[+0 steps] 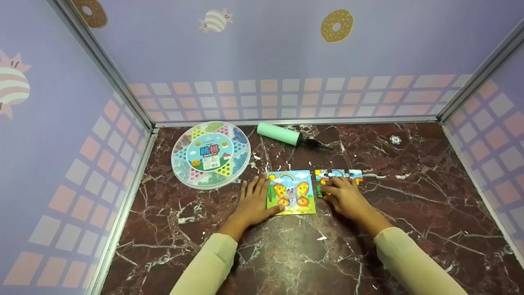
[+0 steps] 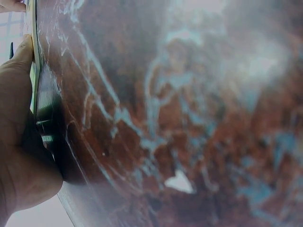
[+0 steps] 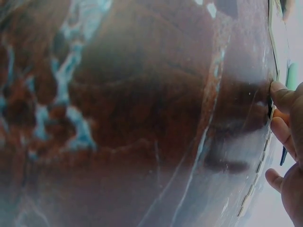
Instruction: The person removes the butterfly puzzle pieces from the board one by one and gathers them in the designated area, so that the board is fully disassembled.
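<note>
Flat, square, multicoloured butterfly picture board (image 1: 292, 191) lies mid-table; left hand (image 1: 254, 205) rests straight-fingered along its left side, thumb on top. Right hand (image 1: 348, 199), fingers bent, touches thin, colourful jigsaw pieces (image 1: 338, 172) just beside; pinching or not, cannot tell. Glossy red-brown, white-veined tabletop (image 1: 294, 250); lilac walls (image 1: 278, 49) printed with pink-and-white squares (image 1: 269, 85), doughnuts (image 1: 327, 29), candies (image 1: 215, 22).

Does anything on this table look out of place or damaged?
Nothing looks spilled or plainly damaged. A small round disc looks slightly stray, alone at the back right of the table, away from the butterfly board. A white patch in front of the board could be a scrap or just marbling; I can't tell.
</note>
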Motion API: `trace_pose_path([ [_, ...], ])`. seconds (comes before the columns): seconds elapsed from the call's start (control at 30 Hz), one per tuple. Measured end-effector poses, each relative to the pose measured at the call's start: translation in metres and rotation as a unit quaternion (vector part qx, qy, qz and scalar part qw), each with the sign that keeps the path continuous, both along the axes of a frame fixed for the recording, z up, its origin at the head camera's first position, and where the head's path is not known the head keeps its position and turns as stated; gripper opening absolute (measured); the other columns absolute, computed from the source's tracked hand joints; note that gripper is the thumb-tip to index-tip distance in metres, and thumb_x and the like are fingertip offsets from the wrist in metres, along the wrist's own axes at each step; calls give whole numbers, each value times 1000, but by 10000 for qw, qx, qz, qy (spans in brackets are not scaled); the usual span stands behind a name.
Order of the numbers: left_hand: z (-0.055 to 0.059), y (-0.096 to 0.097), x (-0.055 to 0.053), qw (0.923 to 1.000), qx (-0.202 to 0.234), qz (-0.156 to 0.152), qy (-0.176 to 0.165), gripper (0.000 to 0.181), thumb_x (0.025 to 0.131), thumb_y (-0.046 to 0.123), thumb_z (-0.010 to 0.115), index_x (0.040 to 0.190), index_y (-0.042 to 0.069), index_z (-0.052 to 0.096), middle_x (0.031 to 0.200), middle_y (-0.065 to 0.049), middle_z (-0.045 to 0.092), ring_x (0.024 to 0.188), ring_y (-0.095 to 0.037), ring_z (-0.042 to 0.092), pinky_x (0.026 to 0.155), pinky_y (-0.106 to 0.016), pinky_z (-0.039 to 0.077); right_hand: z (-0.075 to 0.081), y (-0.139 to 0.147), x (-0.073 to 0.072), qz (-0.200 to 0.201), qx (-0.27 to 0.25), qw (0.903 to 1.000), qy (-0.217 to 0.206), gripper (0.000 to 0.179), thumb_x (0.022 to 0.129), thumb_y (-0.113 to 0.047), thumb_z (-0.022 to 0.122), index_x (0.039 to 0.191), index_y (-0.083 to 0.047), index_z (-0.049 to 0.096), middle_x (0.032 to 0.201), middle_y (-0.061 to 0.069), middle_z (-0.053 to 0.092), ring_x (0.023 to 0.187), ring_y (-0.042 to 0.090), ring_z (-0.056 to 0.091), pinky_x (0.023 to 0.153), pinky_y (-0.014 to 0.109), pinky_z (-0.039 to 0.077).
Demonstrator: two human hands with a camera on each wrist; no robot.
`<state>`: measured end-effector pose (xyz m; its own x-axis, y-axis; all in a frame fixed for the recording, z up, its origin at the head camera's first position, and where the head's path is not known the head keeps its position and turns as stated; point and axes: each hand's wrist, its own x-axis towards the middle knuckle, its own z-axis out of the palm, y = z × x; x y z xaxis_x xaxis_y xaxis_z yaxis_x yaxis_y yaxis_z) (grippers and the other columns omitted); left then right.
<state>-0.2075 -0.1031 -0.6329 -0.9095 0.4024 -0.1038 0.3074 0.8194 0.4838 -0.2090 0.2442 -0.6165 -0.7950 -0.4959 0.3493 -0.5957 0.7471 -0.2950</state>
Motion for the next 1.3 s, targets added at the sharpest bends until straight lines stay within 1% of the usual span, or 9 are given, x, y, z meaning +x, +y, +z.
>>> trace_pose_path([
  [0.1, 2, 0, 0, 10000, -10, 3, -40, 112, 100, 79, 59, 178, 9, 18, 188, -12, 9, 175, -40, 8, 140, -65, -5, 0, 0, 0, 11, -3, 10000, 6, 21, 94, -11, 86, 114, -13, 85, 112, 10, 73, 108, 38, 66, 95, 68, 51],
  [0.4, 16, 2, 5, 9998, -179, -40, -26, 107, 103, 69, 63, 176, 3, 22, 187, -18, 14, 173, -43, 13, 139, -68, 2, 0, -1, 1, -6, 66, 10000, -8, 22, 95, -11, 84, 117, -13, 85, 110, 10, 72, 107, 37, 66, 96, 70, 51],
  [0.47, 15, 2, 4, 9998, -169, -42, -26, 106, 103, 68, 64, 176, 3, 22, 187, -18, 15, 173, -43, 14, 139, -68, 2, 0, -1, 1, -23, 98, 9999, -31, 22, 96, -11, 84, 118, -14, 84, 110, 10, 71, 107, 38, 66, 95, 71, 51],
  [0.6, 5, 1, 0, 10000, -92, -14, -9, 109, 103, 73, 61, 177, 6, 20, 187, -16, 13, 174, -42, 11, 139, -67, -1, 1, -2, 3, -50, 164, 9998, -46, 22, 97, -11, 83, 118, -14, 84, 110, 10, 70, 107, 38, 65, 93, 72, 51],
  [0.73, 0, 1, -1, 10000, -81, -2, 40, 112, 101, 78, 59, 178, 7, 19, 187, -14, 12, 174, -41, 11, 140, -67, -1, 2, -4, 4, -78, 283, 9996, 6, 22, 96, -11, 83, 118, -14, 84, 109, 10, 70, 105, 37, 64, 93, 70, 51],
  [0.87, -1, 1, -2, 9999, -97, -2, 43, 112, 101, 77, 59, 178, 7, 18, 188, -15, 12, 174, -40, 11, 140, -66, -2, 6, -7, 5, -117, 412, 9991, 46, 22, 95, -9, 83, 117, -13, 83, 108, 10, 69, 102, 38, 63, 94, 71, 51],
  [1.03, 1, 0, -1, 9999, -120, -32, 32, 112, 101, 78, 59, 178, 7, 19, 187, -15, 12, 174, -41, 10, 139, -66, -3, 8, -9, 5, -180, 469, 9987, 10, 22, 93, -8, 82, 115, -13, 84, 109, 12, 69, 104, 41, 63, 94, 72, 51],
  [1.13, 4, 0, 0, 9999, -86, -53, 37, 112, 100, 78, 59, 177, 6, 21, 187, -16, 14, 174, -42, 11, 139, -67, -1, 9, -9, 5, -195, 473, 9987, 10, 21, 93, -9, 82, 114, -13, 84, 110, 12, 69, 104, 41, 62, 93, 72, 51],
  [1.3, 1, 1, 0, 9999, -164, -33, 40, 112, 101, 79, 57, 178, 7, 19, 187, -15, 12, 174, -41, 10, 140, -66, -2, 9, -9, 5, -187, 458, 9988, 64, 16, 94, -11, 81, 110, -13, 84, 109, 13, 68, 101, 39, 60, 90, 72, 51],
])
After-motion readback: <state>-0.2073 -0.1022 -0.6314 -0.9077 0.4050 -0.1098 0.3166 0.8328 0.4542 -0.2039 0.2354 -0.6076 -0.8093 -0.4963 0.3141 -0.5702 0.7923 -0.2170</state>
